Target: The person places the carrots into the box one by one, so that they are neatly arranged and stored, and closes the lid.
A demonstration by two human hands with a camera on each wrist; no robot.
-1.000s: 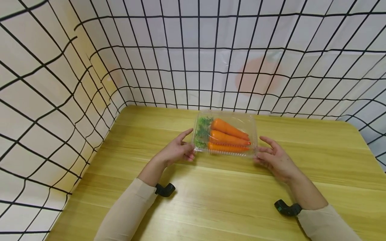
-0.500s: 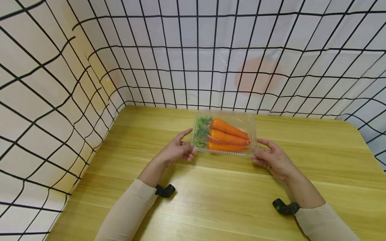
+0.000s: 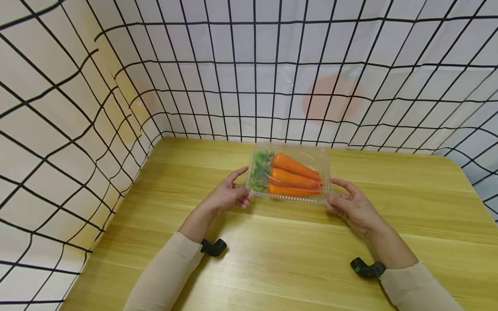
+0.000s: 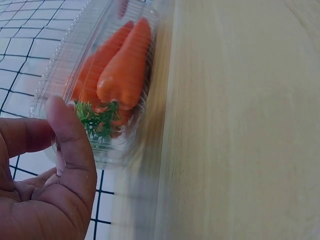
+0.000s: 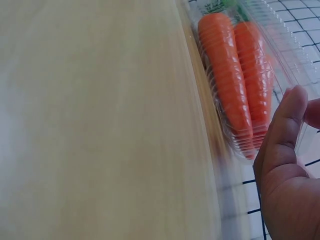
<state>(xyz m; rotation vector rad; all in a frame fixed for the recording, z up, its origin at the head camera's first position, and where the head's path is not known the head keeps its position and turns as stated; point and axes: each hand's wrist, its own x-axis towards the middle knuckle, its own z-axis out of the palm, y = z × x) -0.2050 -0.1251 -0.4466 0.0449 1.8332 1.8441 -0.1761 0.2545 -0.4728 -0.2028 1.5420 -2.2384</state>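
Note:
A clear plastic clamshell box (image 3: 311, 153) sits toward the back of the table, its lid down. Inside lie three orange carrots (image 3: 296, 177) with green leafy tops (image 3: 260, 170) at the left end. My left hand (image 3: 222, 198) pinches the rim at the box's left front corner, index finger stretched along the side. At the opposite end my right hand (image 3: 357, 210) pinches the right front corner. In the left wrist view the thumb (image 4: 70, 130) meets a finger at the rim. The right wrist view shows the right thumb (image 5: 290, 117) at the rim beside the carrots (image 5: 227, 70).
A wooden table (image 3: 272, 259) spreads around the box. Behind it and along the left rises a white wall with a black wire grid (image 3: 233, 93); the box's back edge is close to that grid. Black wrist cameras (image 3: 213, 247) hang at both forearms.
My right hand has moved slightly left, and its index finger has come against the box's right end. The box has shifted a touch left. My left hand stays almost still.

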